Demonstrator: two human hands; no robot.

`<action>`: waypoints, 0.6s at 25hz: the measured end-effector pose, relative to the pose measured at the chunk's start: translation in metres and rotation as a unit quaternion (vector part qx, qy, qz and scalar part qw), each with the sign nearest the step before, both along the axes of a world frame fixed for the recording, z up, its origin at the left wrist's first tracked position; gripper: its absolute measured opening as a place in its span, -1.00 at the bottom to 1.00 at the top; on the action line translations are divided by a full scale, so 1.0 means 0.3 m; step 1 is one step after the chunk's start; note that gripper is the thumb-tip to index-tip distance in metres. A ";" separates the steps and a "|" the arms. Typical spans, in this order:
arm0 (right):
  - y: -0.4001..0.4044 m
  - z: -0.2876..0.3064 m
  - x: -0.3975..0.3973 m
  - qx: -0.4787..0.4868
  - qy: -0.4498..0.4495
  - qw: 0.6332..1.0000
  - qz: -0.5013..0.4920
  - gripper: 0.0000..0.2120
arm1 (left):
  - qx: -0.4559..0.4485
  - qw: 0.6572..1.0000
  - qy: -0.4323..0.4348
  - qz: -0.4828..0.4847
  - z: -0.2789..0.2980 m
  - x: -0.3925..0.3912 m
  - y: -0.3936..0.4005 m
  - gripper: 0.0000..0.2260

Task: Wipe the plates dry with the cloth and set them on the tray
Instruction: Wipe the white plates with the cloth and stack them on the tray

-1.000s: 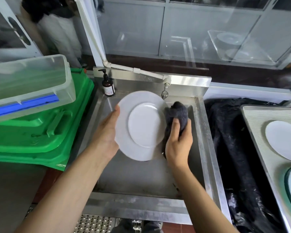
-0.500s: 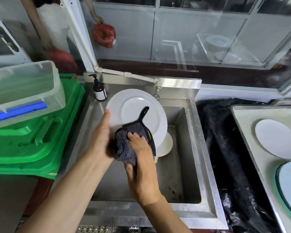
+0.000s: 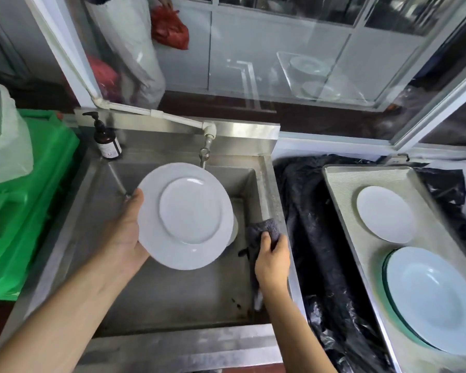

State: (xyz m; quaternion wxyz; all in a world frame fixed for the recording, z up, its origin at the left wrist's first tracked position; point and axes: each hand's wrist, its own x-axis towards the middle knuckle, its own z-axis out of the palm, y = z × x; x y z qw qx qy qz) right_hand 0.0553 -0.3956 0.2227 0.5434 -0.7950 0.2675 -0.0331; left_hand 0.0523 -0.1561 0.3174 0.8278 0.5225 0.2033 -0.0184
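Two plates (image 3: pixel 385 214) sit on the tray (image 3: pixel 342 184); your left hand (image 3: pixel 124 235) grips a white plate (image 3: pixel 184 215), right hand (image 3: pixel 272 261) clutches the grey cloth (image 3: pixel 262 230), more possibly underneath.

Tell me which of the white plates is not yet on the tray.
The large white plate held by the left hand over the sink; the small plate and the pale blue plate lie on the tray.

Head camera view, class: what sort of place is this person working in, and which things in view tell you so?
Probably a dishwashing station in a commercial or canteen kitchen. A deep stainless steel sink has a tap and soap bottle; the left hand holds a white plate; more plates sit on a metal tray.
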 end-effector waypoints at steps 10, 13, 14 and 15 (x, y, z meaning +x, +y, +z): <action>-0.263 -0.249 -0.089 -0.391 0.228 0.828 0.330 -0.42 | 0.029 0.984 0.139 0.109 -0.054 0.014 -0.184 -0.74; -0.269 -0.255 -0.104 -0.392 0.214 0.838 0.314 -0.40 | 0.051 0.980 0.127 0.142 -0.066 0.018 -0.201 -0.74; -0.267 -0.238 -0.097 -0.392 0.211 0.840 0.310 -0.41 | 0.064 0.982 0.116 0.132 -0.071 0.017 -0.210 -0.76; -0.264 -0.220 -0.090 -0.393 0.207 0.842 0.306 -0.43 | 0.084 0.984 0.104 0.116 -0.072 0.014 -0.220 -0.78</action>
